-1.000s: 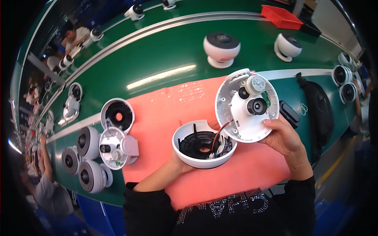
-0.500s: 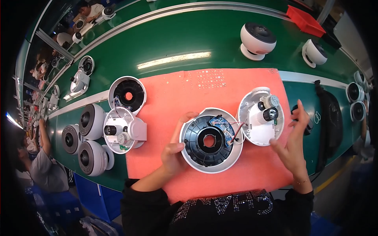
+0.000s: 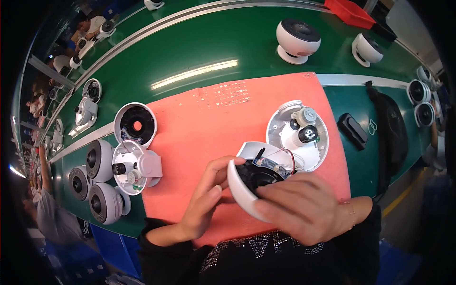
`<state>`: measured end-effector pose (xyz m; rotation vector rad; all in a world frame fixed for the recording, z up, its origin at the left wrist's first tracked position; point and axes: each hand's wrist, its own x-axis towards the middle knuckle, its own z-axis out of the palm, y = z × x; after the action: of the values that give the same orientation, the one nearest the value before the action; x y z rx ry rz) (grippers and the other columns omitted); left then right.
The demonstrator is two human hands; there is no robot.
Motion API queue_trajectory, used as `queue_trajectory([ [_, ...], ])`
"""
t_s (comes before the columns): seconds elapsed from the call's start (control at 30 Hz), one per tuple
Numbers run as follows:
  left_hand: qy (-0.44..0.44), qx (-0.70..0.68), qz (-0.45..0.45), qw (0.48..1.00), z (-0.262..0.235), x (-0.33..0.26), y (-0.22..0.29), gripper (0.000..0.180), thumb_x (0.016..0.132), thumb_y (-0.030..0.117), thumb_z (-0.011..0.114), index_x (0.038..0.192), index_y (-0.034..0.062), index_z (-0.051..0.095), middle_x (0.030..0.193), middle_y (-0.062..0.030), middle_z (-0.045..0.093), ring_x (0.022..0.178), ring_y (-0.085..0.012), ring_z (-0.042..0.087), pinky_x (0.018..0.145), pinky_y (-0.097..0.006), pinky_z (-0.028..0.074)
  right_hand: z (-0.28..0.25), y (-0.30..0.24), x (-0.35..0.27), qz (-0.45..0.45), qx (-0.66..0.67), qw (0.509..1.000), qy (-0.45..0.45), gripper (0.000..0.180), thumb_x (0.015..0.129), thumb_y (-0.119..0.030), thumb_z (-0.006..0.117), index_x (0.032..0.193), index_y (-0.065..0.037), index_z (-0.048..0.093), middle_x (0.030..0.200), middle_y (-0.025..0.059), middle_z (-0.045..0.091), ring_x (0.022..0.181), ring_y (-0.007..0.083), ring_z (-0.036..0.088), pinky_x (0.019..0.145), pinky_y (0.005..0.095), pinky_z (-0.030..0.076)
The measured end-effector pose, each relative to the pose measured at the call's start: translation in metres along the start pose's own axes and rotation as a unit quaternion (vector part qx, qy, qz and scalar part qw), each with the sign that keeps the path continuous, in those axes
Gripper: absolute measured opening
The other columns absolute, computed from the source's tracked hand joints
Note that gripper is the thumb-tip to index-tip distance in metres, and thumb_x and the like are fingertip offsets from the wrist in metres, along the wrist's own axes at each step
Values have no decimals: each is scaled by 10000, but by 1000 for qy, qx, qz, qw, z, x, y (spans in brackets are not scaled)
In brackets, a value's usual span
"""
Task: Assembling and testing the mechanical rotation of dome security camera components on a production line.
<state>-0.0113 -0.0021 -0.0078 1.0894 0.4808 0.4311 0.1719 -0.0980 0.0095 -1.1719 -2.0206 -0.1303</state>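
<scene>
— Where is the white dome shell?
— Near, over the orange mat. Left hand fingers pinch its rim; right hand fingers press together on it.
— Fragile?
— Light, stiff, smooth; thin wires. Hold the rim.

A red plastic bin is sitting at the green belt's far edge, while a black pouch is lying right of the salmon-pink mat.

No packages, labels, signs or screens can be made out. Nearest candidate: 1 red open bin at the far right edge of the green belt, beyond the salmon mat; rectangular, plain red, no label discernible.
</scene>
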Motion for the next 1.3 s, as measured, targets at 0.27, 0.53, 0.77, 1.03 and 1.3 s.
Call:
queue_trajectory([
  [0.27, -38, 187, 106, 976, -5, 87, -51, 660, 846, 102, 555, 1375, 23, 168, 1410, -163, 230, 1340, -263, 164, 1087, -374, 145, -69, 40, -22, 429, 346, 834, 19, 570, 769, -31, 638, 1236, -4, 313, 1097, 114, 515, 1005, 155, 523, 815, 251, 443],
  [0.53, -45, 64, -27, 997, 11, 51, -41, 668, 761, -82, 501, 1318, 84, 172, 1346, -156, 308, 1227, -241, 371, 946, -346, 400, -68, 83, -70, 503, 533, 676, -73, 416, 773, 41, 604, 1126, -10, 390, 1056, 86, 561, 946, 109, 572, 787, 229, 472],
  [0.77, -66, 286, -37, 955, 8, 29, -6, 589, 779, 132, 638, 1252, -1, 315, 1270, -219, 445, 1077, -297, 540, 731, -354, 530, -62, 53, -55, 532, 488, 686, -87, 455, 714, 0, 702, 1045, 12, 391, 970, 128, 584, 875, 149, 612, 707, 250, 513],
  [1.03, -55, 492, 121, 860, 18, 31, 0, 764, 631, 324, 785, 1209, -51, 455, 915, -168, 635, 727, -267, 659, 615, -318, 540, -61, 43, -54, 444, 386, 802, -102, 509, 658, -143, 790, 974, 20, 426, 823, 129, 630, 776, 218, 660, 704, 294, 537],
  [1.3, -59, 669, 64, 738, 26, 51, 25, 488, 642, 482, 721, 579, 28, 556, 446, -72, 512, 381, -246, 520, 390, -314, 395, -49, 64, -43, 410, 189, 888, -92, 330, 789, -250, 649, 632, 8, 516, 471, 108, 480, 386, 177, 465, 400, 282, 349],
])
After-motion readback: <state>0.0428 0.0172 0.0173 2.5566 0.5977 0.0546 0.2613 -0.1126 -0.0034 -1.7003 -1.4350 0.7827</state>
